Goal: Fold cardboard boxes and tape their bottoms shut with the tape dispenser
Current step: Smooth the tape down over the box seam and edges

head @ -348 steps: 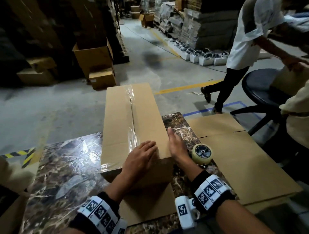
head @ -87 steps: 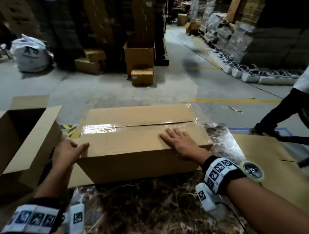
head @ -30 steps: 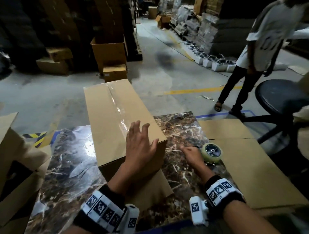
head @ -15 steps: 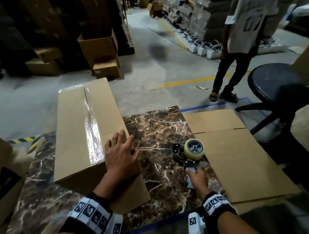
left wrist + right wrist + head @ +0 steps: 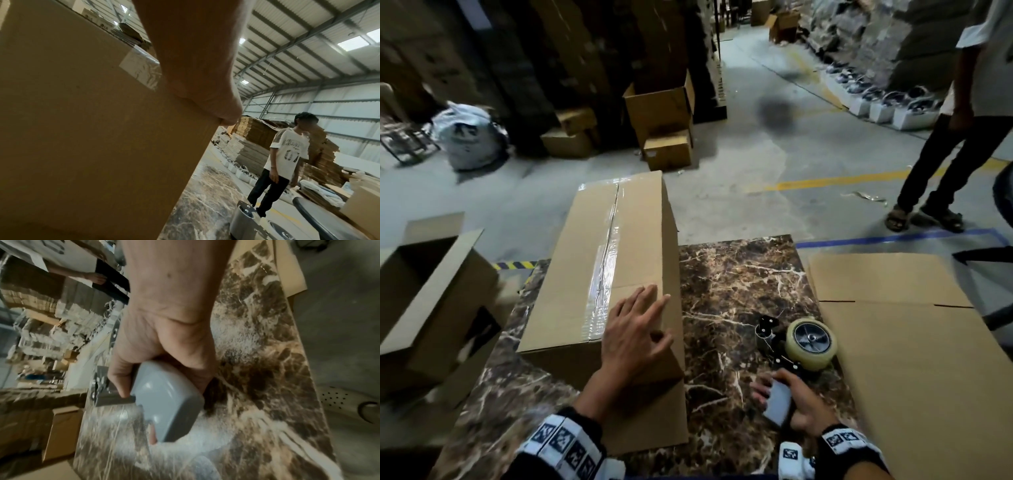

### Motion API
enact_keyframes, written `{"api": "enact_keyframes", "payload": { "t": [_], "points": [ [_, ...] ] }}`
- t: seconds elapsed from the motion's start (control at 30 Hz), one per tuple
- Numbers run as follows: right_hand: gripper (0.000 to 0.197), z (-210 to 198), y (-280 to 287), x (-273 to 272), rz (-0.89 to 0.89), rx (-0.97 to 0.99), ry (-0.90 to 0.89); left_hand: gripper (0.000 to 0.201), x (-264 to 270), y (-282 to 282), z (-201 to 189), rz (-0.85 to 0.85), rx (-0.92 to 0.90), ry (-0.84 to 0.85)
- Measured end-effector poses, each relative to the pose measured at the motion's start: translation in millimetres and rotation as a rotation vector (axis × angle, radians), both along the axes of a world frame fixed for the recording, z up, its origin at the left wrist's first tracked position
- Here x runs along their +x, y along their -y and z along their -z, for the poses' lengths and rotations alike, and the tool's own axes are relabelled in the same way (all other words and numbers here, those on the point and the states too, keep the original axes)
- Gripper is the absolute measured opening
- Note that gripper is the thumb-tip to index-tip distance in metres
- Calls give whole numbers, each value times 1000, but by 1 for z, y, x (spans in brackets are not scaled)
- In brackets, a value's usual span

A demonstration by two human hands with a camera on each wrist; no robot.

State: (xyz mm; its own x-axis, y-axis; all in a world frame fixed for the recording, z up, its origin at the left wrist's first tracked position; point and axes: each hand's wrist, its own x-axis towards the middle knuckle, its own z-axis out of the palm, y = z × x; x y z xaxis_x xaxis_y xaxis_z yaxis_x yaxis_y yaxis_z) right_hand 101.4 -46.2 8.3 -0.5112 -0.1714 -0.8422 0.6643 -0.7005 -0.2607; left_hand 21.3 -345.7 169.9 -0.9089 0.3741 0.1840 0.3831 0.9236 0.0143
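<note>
A long folded cardboard box (image 5: pixel 599 260) lies on the marble table (image 5: pixel 739 291), its top seam covered by a strip of clear tape (image 5: pixel 604 263). My left hand (image 5: pixel 635 329) rests flat with spread fingers on the box's near right corner; in the left wrist view the palm (image 5: pixel 197 65) presses the box (image 5: pixel 82 138) at its top edge. My right hand (image 5: pixel 791 401) grips the grey handle (image 5: pixel 777 402) of the tape dispenser (image 5: pixel 799 346), which lies on the table to the right of the box. The right wrist view shows fingers wrapped round the handle (image 5: pixel 166 404).
A flat cardboard sheet (image 5: pixel 914 349) covers the table's right side. An open box (image 5: pixel 424 298) stands off the table's left edge. A person in a white shirt (image 5: pixel 962 113) stands on the floor at the right. Cartons (image 5: pixel 661 116) are stacked beyond.
My right hand has closed round the dispenser handle. The box has slid left and my left hand stays on its near corner. The view has swung left, showing the open box.
</note>
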Motion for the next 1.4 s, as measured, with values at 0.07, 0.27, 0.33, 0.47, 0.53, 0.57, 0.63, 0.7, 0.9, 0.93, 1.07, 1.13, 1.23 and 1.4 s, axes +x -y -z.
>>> {"api": "enact_keyframes", "payload": {
  "t": [0.07, 0.27, 0.33, 0.47, 0.53, 0.57, 0.63, 0.7, 0.9, 0.93, 1.07, 1.13, 1.23, 1.4],
  "points": [
    [27, -2, 3, 1, -8, -21, -38, 68, -1, -1, 0, -1, -2, -6],
    [12, -11, 17, 0, 46, -83, -84, 65, -3, 2, 0, 27, -2, -33],
    [16, -15, 24, -4, 90, -87, -78, 65, -2, 0, -1, 30, 3, -32],
    [28, -21, 29, -7, 32, 94, -113, 65, -1, 4, -1, 42, -3, 2],
    [22, -30, 29, -13, -29, 259, -183, 66, 0, 8, -1, 57, -12, 10],
    [20, -39, 28, -17, -50, 324, -227, 67, 0, 10, 0, 68, -11, 12],
    [23, -66, 31, -26, -90, 444, -316, 67, -1, 14, 0, 98, 27, 7],
    [22, -96, 37, -35, -195, 566, -413, 69, -3, 17, -7, 115, 271, 90],
    [13, -193, 73, -49, -418, 656, -691, 19, 0, 36, -62, -311, 1516, 468],
    [21, -211, 82, -49, -471, 682, -760, 24, 1, 44, -69, -368, 1662, 585],
    [14, -266, 123, -48, -705, 732, -1020, 34, 5, 67, -90, -413, 1974, 993],
    [13, -275, 143, -56, -828, 802, -1074, 27, 9, 80, -89, -418, 2053, 1021],
    [11, -282, 169, -62, -1003, 881, -1073, 32, 18, 104, -87, -384, 2218, 1032],
    [23, -296, 207, -64, -1052, 754, -1066, 36, 36, 136, -93, -259, 2494, 1162]
  ]
}}
